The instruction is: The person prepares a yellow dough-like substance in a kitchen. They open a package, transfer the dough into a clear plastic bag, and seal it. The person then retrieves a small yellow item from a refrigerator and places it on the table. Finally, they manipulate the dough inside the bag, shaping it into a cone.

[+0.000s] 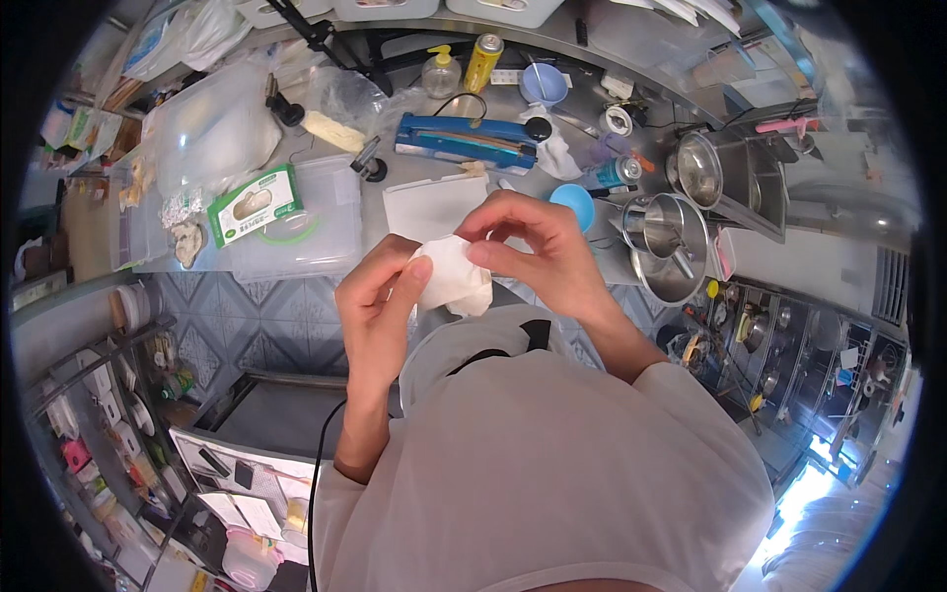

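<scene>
My left hand (pixel 382 294) and my right hand (pixel 527 248) hold a soft white piece (pixel 448 275) between them in front of my body. It looks like a thin sheet, folded and hanging down; whether it is cloth, paper or dough I cannot tell. The left thumb presses on its left edge, while my right thumb and forefinger pinch its upper right edge. Just beyond the hands, on the metal worktable, lies a white rectangular board or tray (pixel 429 209). A light blue bowl (pixel 572 206) stands beyond the right hand.
Behind the board lies a blue heat sealer (pixel 467 142). A green and white box (pixel 255 205) rests on a clear plastic container (pixel 336 214) at left. Steel bowls (pixel 669 285) stand at the right front edge. A yellow can (pixel 484 63) and a pump bottle (pixel 442 74) stand behind.
</scene>
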Motion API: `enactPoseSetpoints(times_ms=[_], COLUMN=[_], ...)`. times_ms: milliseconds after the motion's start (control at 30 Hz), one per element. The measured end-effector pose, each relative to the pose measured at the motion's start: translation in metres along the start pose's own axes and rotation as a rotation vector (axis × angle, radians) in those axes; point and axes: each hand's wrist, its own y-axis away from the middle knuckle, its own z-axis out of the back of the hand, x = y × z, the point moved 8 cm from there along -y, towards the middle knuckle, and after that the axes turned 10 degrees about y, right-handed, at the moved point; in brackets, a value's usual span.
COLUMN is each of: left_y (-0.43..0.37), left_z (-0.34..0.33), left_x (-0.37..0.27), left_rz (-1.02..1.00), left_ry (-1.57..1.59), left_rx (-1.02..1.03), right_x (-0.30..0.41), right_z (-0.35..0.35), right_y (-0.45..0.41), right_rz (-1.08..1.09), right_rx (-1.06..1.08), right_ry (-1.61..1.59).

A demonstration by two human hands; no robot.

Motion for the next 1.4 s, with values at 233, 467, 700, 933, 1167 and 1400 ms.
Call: enactPoseSetpoints(times_ms=[233, 467, 700, 933, 1167, 1400], left_y=[-0.017, -0.022, -0.03, -0.034, -0.067, -0.157], left_z=[-0.028, -0.036, -0.029, 0.006, 0.014, 0.041], left_x=[0.009, 0.029, 0.064, 0.168, 0.221, 0.321], left_rz=[-0.026, -0.037, 0.004, 0.38, 0.524, 0.164], left_ry=[0.114, 0.175, 0.318, 0.297, 0.104, -0.455], left_rx=[-0.005, -0.084, -0.005, 0.216, 0.163, 0.125], right_x=[0.02, 0.015, -0.01, -0.066, -0.216, -0.287], right_z=[0.031, 0.038, 0.034, 0.025, 0.075, 0.164], right_y=[0.002, 0.003, 0.005, -0.012, -0.02, -0.021], right_rz=[0.123, 0.024, -0.027, -0.122, -0.325, -0.387], right_rx=[-0.121, -0.114, -0.079, 0.006, -0.11, -0.337], right_ry=[0.166, 0.233, 0.117, 0.251, 0.15, 0.256])
